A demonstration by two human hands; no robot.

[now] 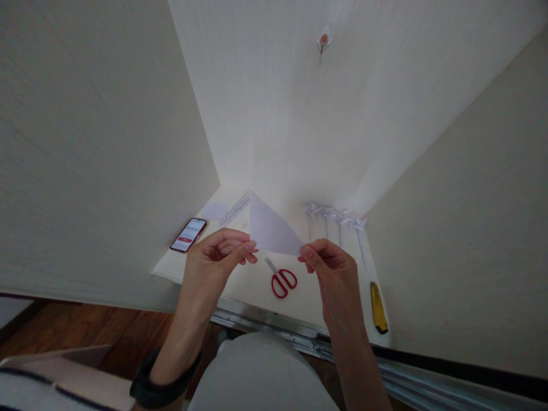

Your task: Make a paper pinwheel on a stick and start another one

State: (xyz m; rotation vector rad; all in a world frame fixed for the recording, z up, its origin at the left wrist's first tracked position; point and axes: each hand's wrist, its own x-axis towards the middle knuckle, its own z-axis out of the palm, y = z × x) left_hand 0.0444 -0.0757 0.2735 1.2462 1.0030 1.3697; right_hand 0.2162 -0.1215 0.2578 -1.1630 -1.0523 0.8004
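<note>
A white paper triangle (273, 227) is stretched between my two hands above the white shelf surface. My left hand (220, 251) pinches its lower left corner between thumb and index finger. At the lower right corner, my right hand (329, 262) pinches the paper the same way. The triangle's third corner points up and away. Just below the paper lie scissors (280, 277) with red handles, blades toward the paper. Several white paper pinwheels (336, 216) on thin sticks lie in a row beyond my right hand. Thin sticks (234, 210) lie beyond my left hand.
A phone (188, 234) with a lit screen lies at the left, near a piece of white paper (214, 212). A yellow utility knife (378, 308) is at the right. Pale walls enclose the shelf (248, 289), and a metal track (274, 321) runs along its front edge.
</note>
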